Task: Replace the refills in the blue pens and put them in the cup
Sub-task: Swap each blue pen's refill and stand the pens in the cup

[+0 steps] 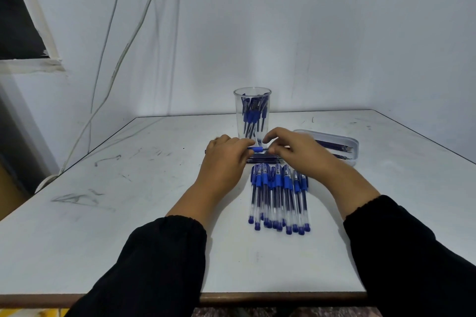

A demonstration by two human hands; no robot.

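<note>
— Holding one blue pen [255, 149] level between both hands, is that what the person is doing?

— Yes. The left hand [225, 159] is curling around the barrel end, and the right hand [293, 152] is pinching the tip end with its fingers bent. Gripping both ends that way is probably giving leverage for twisting or pulling the pen apart over the tabletop [128, 213].

— Why is the tray [354, 148] sitting just beside the right hand?

— It is holding loose refills [334, 145], so I judge it is staying within easy reach. More refills [265, 160], perhaps used ones, are lying under the hands.

— And the row of pens [279, 198]?

— They are lying side by side, capped, close to the person, likely waiting their turn. Finished ones are standing in the clear cup [252, 116] just behind the hands.
</note>
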